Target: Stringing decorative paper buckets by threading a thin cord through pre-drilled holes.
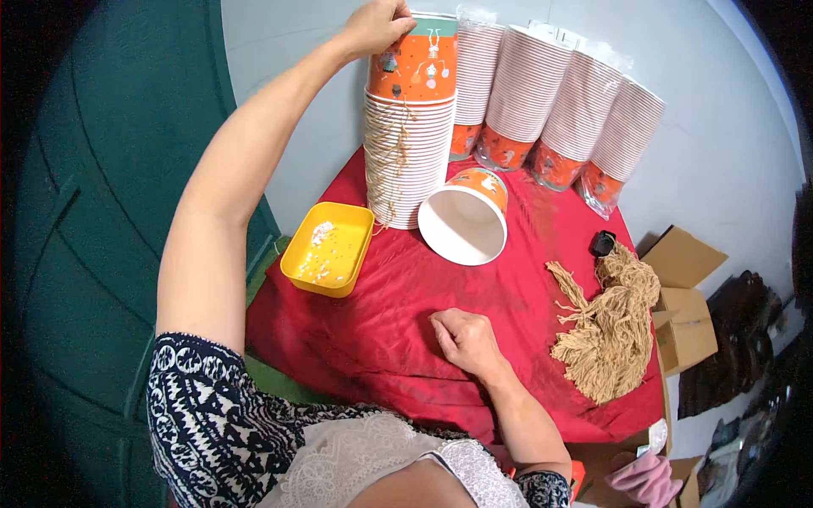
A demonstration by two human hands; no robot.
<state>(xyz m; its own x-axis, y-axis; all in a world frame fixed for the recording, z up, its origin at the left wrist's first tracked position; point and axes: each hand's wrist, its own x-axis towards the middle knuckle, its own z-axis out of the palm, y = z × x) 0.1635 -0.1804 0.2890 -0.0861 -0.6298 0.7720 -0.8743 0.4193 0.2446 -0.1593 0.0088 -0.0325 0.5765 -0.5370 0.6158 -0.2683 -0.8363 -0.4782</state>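
At the top of a tall nested stack of paper buckets (408,165), my left hand (378,27) has its fingers bent on the upper edge of the topmost orange printed paper bucket (412,69). That bucket is upside down, its base up and the white rims below it. Tan twine (387,161) dangles down the stack's left side. My right hand (467,340) rests on the red cloth, curled into a loose fist with no object showing. Between the hands, a single paper bucket (463,222) lies on its side, its white mouth toward me.
Left of the stack sits a yellow tray (351,279) with small white bits. Several plastic-wrapped bucket stacks (529,85) lean against the back wall. A bundle of tan twine (614,339) lies on the right of the red-covered table (381,364), near a cardboard box (690,326).
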